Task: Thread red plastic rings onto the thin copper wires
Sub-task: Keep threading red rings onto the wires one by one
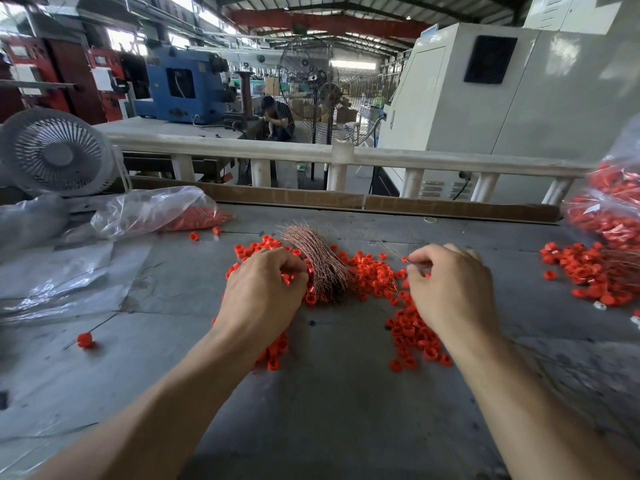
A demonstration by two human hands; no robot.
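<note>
The right hand point(450, 289) pinches 1 thin wire point(391, 250) carrying a red ring point(404, 260); the left hand point(268, 289) curls over loose rings point(408, 327) beside the copper bundle point(320, 268). Threaded pieces point(595, 271) pile at far right, yet most wires and rings look undone.

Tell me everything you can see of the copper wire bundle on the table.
The copper wire bundle is a thick sheaf of very thin, reddish-copper strands lying flat on the grey table, among loose red rings. Its far end fans out into stray tips; the near end is packed tighter and darker. It runs slightly diagonally, away from the person. The left hand lies against its left side, fingers curled down among the rings there. The right hand stays clear of it.
</note>
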